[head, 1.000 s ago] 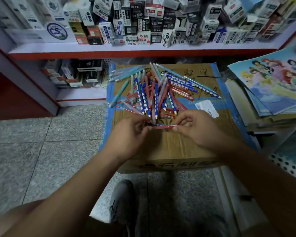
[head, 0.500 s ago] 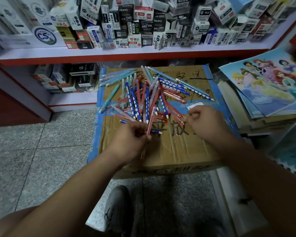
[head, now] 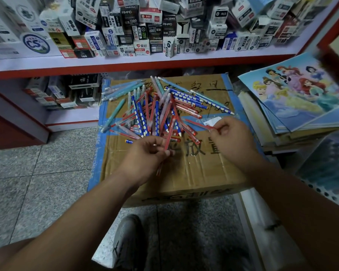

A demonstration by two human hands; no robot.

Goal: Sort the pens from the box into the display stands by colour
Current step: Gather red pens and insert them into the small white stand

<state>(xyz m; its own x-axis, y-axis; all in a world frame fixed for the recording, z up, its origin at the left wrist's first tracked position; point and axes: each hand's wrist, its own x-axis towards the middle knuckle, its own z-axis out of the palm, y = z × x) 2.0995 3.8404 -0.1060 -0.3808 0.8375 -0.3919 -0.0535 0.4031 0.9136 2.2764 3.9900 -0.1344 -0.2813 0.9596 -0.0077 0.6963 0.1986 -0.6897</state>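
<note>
A heap of pens (head: 159, 112) lies on top of a closed cardboard box (head: 194, 173): red ones, blue ones with white dots, and teal ones at the far left. My left hand (head: 147, 159) holds a small bunch of red pens (head: 169, 132) that point up and away from me. My right hand (head: 231, 139) is at the heap's right edge and pinches the end of one red pen (head: 198, 123) that still lies on the box. No display stand is in view.
A red-edged shelf (head: 145, 63) packed with stationery boxes runs behind the carton, with a lower shelf (head: 63, 92) at left. A stack of princess picture books (head: 301, 94) lies to the right. My shoe (head: 127, 239) rests on the tiled floor below.
One second ago both hands held one red pen between them. The left hand kept it in its bunch, and the right hand moved right and took the end of another red pen.
</note>
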